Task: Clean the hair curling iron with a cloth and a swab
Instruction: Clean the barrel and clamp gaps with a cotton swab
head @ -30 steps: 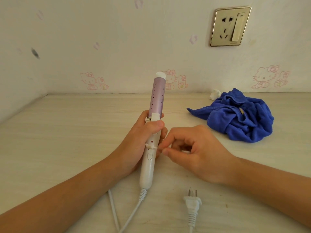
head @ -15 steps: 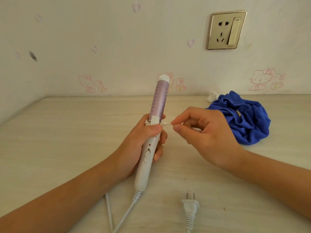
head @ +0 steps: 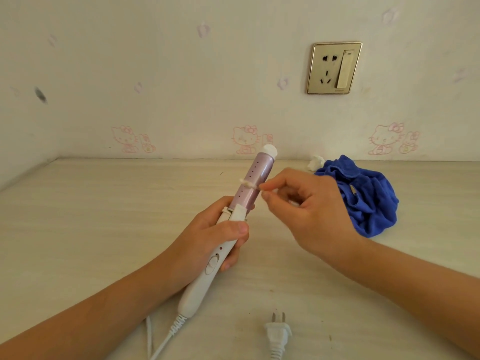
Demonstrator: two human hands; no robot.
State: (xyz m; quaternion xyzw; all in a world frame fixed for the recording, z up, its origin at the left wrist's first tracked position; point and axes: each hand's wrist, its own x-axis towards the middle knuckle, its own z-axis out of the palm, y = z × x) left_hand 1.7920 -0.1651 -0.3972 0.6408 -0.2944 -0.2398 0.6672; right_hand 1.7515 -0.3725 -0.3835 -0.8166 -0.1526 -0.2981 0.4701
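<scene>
Lilac-barrelled, white-handled hair curling iron (head: 246, 201) held clear of the pale wood-grain tabletop (head: 104, 216), tip tilted up and to the right toward the wall. Swab step in hand, by the look of it: thin white cotton swab (head: 248, 183) laid crosswise on the barrel, about midway up, over the row of small holes. Left hand (head: 207, 237) wrapped round the upper handle, thumb pressed just below the white collar at the barrel's base, fingers curled behind. Right hand (head: 306, 211) pinching the swab's near end between thumb and forefinger, other fingers loosely curled, wrist raised off the table. Crumpled blue cloth (head: 363, 201) lying beyond the right hand, near the wall; white two-pin plug (head: 278, 331) loose on the table, not in any socket. Next, probably: short light strokes along the dotted row, barrel turned a little by the left hand, pressure low enough not to bend the stick.
</scene>
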